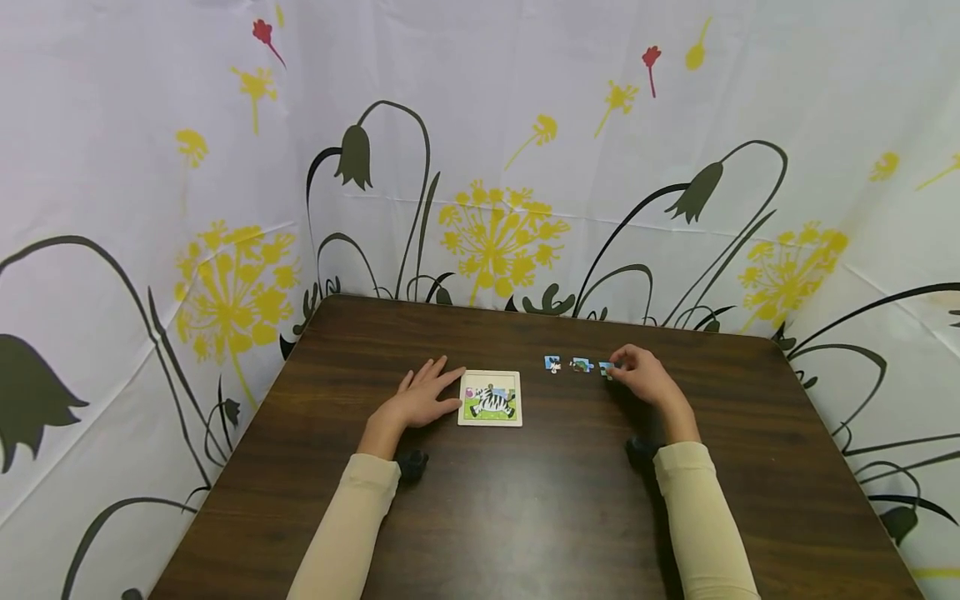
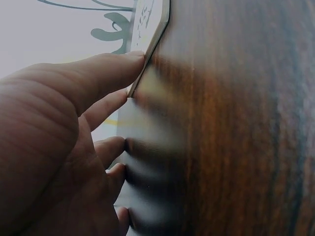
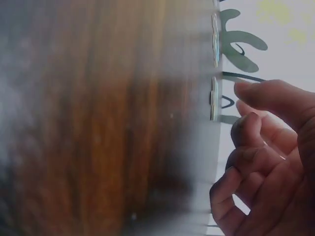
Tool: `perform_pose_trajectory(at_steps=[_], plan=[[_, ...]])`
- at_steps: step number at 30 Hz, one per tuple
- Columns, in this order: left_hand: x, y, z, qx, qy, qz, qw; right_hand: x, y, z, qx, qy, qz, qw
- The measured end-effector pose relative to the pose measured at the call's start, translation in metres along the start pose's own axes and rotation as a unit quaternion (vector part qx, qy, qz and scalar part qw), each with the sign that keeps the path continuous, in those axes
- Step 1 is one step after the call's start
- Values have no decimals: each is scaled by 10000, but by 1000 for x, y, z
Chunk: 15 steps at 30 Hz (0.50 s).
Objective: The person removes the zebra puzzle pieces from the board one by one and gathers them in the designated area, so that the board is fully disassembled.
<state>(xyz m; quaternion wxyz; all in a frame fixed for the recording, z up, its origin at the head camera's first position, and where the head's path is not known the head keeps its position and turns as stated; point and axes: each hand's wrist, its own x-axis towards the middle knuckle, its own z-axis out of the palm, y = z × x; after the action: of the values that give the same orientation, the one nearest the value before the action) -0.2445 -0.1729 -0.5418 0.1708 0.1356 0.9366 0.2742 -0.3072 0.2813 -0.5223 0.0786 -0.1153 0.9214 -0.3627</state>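
A small square zebra puzzle board (image 1: 490, 422) with a pale frame lies on the table. My left hand (image 1: 422, 400) rests beside it, fingers spread; in the left wrist view its thumb (image 2: 113, 69) and index fingertip touch the board's edge (image 2: 156, 37). To the right lie three loose jigsaw pieces in a row: a left piece (image 1: 552, 362), a middle piece (image 1: 581, 365) and a right piece (image 1: 605, 367). Over that right piece hovers my right hand (image 1: 642, 372), thumb and fingers loosely bent. The right wrist view shows its fingertips slightly apart from the nearest piece (image 3: 213, 101).
The dark wooden table (image 1: 517, 517) extends around both arms. Behind it and at the sides hangs a white cloth (image 1: 480, 100) printed with flowers. A black wrist camera (image 1: 412, 465) sits on the left wrist, another dark one (image 1: 640, 451) on the right.
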Motion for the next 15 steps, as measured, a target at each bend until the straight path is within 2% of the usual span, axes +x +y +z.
perform_pose_trajectory(at_steps=[6,15], plan=[[2,-4,2,51,-47,10,10000,2,4,-1,-89,-426,126,9990],[2,-2,0,-11,-17,-43,10000,5,1,-1,-56,-361,252,9990]])
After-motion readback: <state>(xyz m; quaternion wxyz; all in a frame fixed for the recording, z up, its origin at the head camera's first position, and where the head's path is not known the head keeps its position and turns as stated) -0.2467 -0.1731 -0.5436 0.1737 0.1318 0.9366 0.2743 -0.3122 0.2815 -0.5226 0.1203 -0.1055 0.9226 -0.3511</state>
